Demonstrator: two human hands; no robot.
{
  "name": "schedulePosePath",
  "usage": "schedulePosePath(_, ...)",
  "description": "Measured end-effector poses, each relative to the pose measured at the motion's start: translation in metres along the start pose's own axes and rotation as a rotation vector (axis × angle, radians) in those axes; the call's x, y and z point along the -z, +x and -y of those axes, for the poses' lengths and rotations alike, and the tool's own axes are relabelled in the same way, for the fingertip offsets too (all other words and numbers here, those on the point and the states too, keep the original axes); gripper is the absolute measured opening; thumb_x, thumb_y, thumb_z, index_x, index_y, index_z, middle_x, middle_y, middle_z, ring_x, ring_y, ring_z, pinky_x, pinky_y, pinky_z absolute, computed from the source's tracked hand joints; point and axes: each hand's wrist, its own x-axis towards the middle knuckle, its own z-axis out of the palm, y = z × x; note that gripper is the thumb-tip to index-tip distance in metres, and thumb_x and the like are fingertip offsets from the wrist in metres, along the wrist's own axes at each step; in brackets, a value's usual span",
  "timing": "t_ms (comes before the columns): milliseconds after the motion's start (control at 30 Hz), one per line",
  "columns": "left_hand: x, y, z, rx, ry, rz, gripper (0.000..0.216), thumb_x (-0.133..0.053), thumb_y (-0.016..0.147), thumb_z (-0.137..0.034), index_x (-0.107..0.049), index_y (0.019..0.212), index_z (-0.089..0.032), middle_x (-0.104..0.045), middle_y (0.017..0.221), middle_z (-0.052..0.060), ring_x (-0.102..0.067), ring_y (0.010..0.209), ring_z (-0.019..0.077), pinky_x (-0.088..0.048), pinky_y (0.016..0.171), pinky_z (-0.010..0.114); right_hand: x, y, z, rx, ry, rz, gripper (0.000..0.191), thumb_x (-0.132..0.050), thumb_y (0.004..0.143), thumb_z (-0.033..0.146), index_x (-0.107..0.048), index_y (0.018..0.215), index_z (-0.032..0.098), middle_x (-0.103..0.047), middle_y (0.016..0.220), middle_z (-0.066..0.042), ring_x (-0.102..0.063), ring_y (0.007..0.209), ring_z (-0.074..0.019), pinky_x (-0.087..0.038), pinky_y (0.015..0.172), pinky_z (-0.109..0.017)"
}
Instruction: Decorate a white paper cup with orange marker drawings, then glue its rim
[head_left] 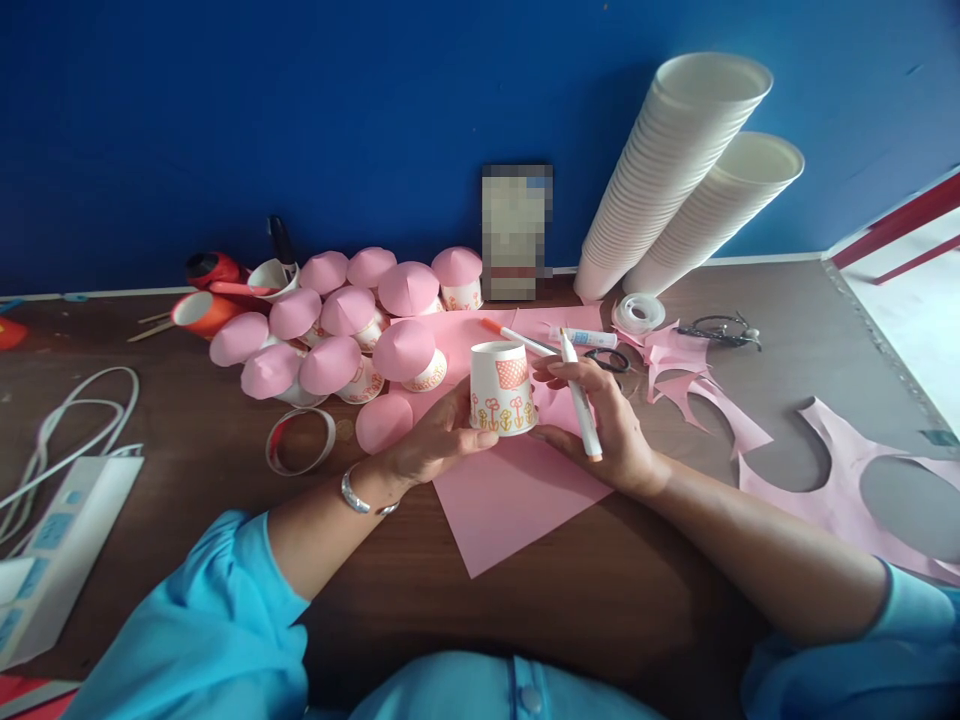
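Note:
An upside-down white paper cup (486,385) is held up over the pink paper sheets, with orange flowers, yellow plants and a red-orange patterned patch drawn on its side. My left hand (442,432) is closed around its left side, the thumb near the lower rim. A white marker (579,405) with an orange end rests between the fingers of my right hand (611,425), close to the cup's right side. Below the hands lies a pink paper sheet (502,510). Another marker with an orange cap (493,326) and a glue tube (592,338) lie just behind.
Several cups with pink cone roofs (409,288) stand at the back left. Two tall stacks of paper cups (675,150) lean on the blue wall. Tape (637,312) and pink offcuts (817,480) lie right; a tape ring (300,440) and power strip (82,540) left.

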Motion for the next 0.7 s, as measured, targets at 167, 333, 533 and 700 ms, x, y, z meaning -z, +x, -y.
schedulePosePath(167, -0.0059, 0.0037, -0.0068, 0.017, 0.046, 0.046, 0.079, -0.085, 0.082, -0.039, -0.05, 0.153, -0.028, -0.059, 0.153, 0.014, -0.047, 0.148, 0.0387, -0.042, 0.119, 0.054, 0.0014, 0.002, 0.0021, 0.027, 0.0, 0.027, 0.057, -0.078, 0.092, 0.034, -0.048, 0.14, 0.027, -0.068, 0.13, -0.013, -0.07, 0.109, -0.0261, -0.062, 0.091, -0.043)
schedulePosePath(333, -0.0091, 0.0074, -0.0108, 0.045, 0.052, 0.053, 0.078, -0.085, 0.083, -0.038, -0.051, 0.152, -0.027, -0.057, 0.155, 0.014, -0.044, 0.15, 0.0397, -0.041, 0.119, 0.053, 0.0007, 0.0031, 0.0054, 0.048, 0.025, 0.043, 0.058, -0.078, 0.093, 0.031, -0.048, 0.143, 0.029, -0.069, 0.129, -0.011, -0.071, 0.104, -0.0246, -0.061, 0.097, -0.046)
schedulePosePath(533, -0.0051, 0.005, -0.0053, 0.011, -0.028, -0.034, 0.057, -0.075, 0.091, -0.032, -0.056, 0.144, -0.024, -0.063, 0.147, 0.016, -0.06, 0.135, 0.0345, -0.051, 0.11, 0.049, 0.0012, 0.0025, 0.0069, 0.049, 0.05, 0.031, 0.06, -0.08, 0.091, 0.028, -0.048, 0.143, 0.029, -0.07, 0.129, -0.012, -0.072, 0.1, -0.0238, -0.063, 0.092, -0.044)
schedulePosePath(700, -0.0019, 0.0025, -0.0023, 0.01, -0.002, -0.027, 0.045, -0.074, 0.092, -0.032, -0.062, 0.135, -0.024, -0.071, 0.133, 0.012, -0.067, 0.124, 0.0306, -0.053, 0.105, 0.047, 0.0015, 0.0005, 0.0075, 0.051, 0.024, 0.026, 0.052, -0.077, 0.093, 0.024, -0.051, 0.139, 0.029, -0.072, 0.126, -0.011, -0.074, 0.101, -0.0229, -0.063, 0.094, -0.043)
